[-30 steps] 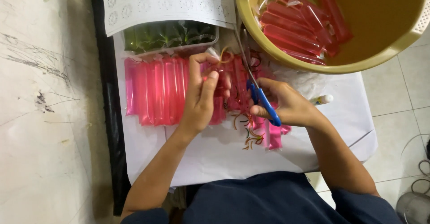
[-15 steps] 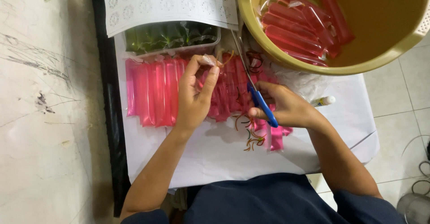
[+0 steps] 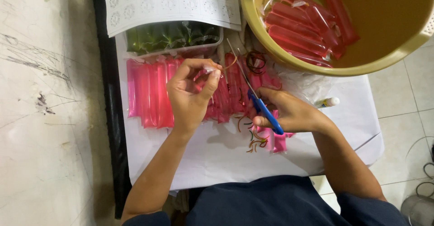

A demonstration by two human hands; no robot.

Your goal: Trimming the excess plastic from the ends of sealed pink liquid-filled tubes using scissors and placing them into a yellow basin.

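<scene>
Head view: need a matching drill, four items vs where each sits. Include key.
Items:
1. scissors
2. red ice pops
3. green ice pops
4. twisted bag end

Places:
A. in the yellow basin
B. in the clear tray under the printed sheet
C. in the right hand
D. pinched by the left hand

Pairs: 1-C, 2-A, 3-B, 4-D

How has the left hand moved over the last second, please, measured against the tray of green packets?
Yes. The left hand has shifted left along the pink packets, its fingertips now below the green tray's right end, pinching a packet's twisted top.
</scene>
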